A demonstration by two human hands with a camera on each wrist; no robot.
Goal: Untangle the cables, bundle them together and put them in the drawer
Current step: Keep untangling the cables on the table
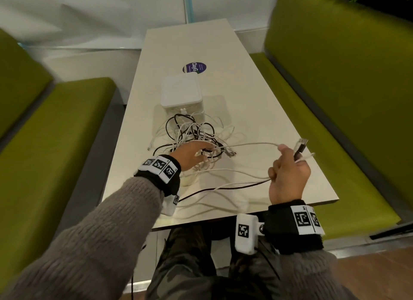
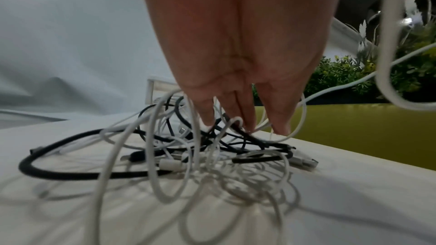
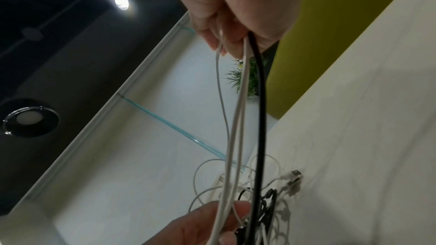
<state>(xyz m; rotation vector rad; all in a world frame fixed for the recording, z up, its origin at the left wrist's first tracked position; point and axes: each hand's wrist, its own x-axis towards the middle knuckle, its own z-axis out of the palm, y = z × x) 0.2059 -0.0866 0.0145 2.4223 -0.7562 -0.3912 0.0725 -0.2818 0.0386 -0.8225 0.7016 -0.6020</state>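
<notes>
On the pale tabletop (image 1: 257,112), a tangle of white and black cables (image 1: 196,132) lies just in front of a small white drawer box (image 1: 181,92), whose front is touched by the farthest loops. The left hand (image 1: 190,153) reaches down into the near side of the heap, its fingers (image 2: 238,116) stretched fairly straight with the tips pushed in among the strands; whether any strand is actually pinched cannot be told. The right hand (image 1: 288,172) is raised above the tabletop's right edge, fingers curled tightly around several cable ends: two white strands and one black one (image 3: 259,100) run from its fist back down to the heap, and a metal USB plug (image 1: 300,146) sticks up past the thumb. A round purple sticker (image 1: 194,68) sits on the tabletop beyond the box, and green upholstered benches (image 1: 346,76) flank both sides.
</notes>
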